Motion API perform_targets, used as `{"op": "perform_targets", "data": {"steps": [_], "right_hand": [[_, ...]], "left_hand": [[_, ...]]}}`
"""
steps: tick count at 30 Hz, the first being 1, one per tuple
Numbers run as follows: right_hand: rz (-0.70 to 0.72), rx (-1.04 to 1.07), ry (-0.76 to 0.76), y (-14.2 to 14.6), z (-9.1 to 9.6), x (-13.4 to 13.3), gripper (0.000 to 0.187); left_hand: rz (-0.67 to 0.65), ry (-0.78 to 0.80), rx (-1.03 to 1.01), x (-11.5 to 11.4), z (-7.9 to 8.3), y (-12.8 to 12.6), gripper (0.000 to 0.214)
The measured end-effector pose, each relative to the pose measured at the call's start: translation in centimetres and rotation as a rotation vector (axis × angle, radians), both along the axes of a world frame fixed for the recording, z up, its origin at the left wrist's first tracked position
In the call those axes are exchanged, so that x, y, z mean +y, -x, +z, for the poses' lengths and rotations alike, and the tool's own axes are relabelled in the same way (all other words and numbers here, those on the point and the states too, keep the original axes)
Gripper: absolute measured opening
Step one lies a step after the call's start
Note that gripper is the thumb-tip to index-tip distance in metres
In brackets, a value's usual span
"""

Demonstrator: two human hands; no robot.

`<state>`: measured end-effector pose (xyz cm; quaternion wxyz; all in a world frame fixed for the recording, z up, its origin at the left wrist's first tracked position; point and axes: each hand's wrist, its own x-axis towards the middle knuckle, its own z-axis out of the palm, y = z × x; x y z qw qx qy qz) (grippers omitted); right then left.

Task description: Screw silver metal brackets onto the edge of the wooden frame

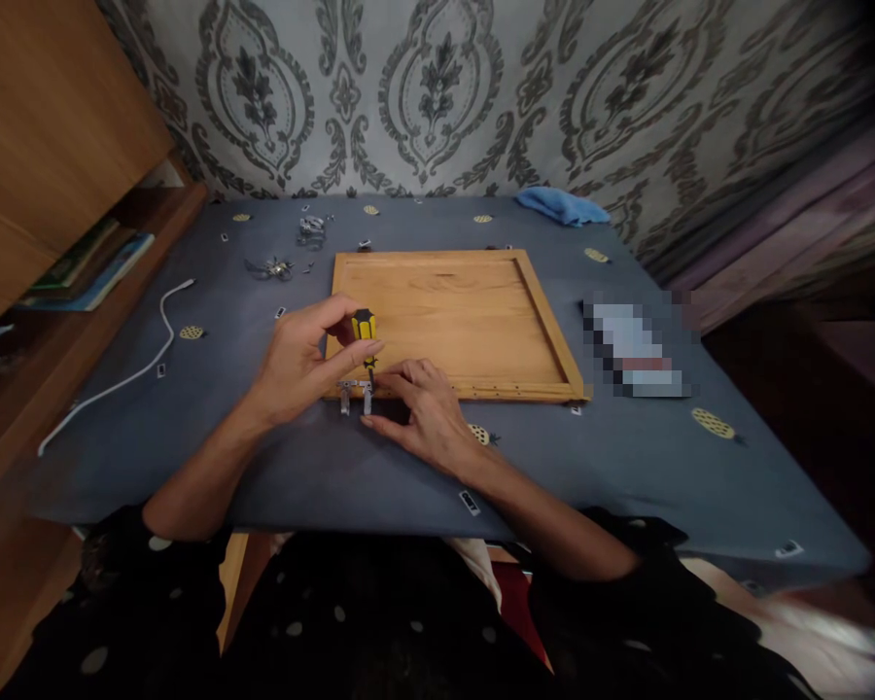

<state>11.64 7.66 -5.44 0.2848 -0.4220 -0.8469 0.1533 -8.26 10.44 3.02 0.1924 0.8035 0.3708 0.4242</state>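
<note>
My left hand (307, 355) grips a short yellow and black screwdriver (364, 331), its shaft pointing down. The tip meets a small metal bracket (354, 389) at the near left edge of a framed wooden panel (444, 311). From the right, my right hand (427, 413) has its thumb and fingers closed about the bracket's right side. Whether a screw sits under the tip is too small to tell. The panel lies flat, with small dark holes along its near rail.
Metal hardware pieces (277, 269) and further fittings (312, 229) lie behind at left. A white cable (161, 335) curves along the left side. A blue cloth (563, 206) rests at the back right; a blurred-out flat object (631, 350) lies right of the panel. A wooden cabinet (65, 146) borders the left.
</note>
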Motion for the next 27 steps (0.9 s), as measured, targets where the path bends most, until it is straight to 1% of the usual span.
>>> {"op": "perform_targets", "data": {"steps": [6, 11, 14, 27], "right_hand": [[-0.009, -0.013, 0.008, 0.1, 0.2, 0.0, 0.046], [-0.015, -0.01, 0.02, 0.1, 0.3, -0.1, 0.043], [-0.011, -0.016, 0.023, 0.1, 0.4, -0.1, 0.045], [0.0, -0.011, 0.036, 0.1, 0.5, 0.0, 0.047]], "left_hand": [[0.015, -0.007, -0.002, -0.1, 0.2, 0.1, 0.015], [0.018, -0.058, -0.113, 0.0, 0.9, 0.4, 0.017], [0.025, -0.063, -0.153, 0.1, 1.2, 0.7, 0.016], [-0.027, -0.018, -0.128, -0.1, 0.6, 0.2, 0.016]]}}
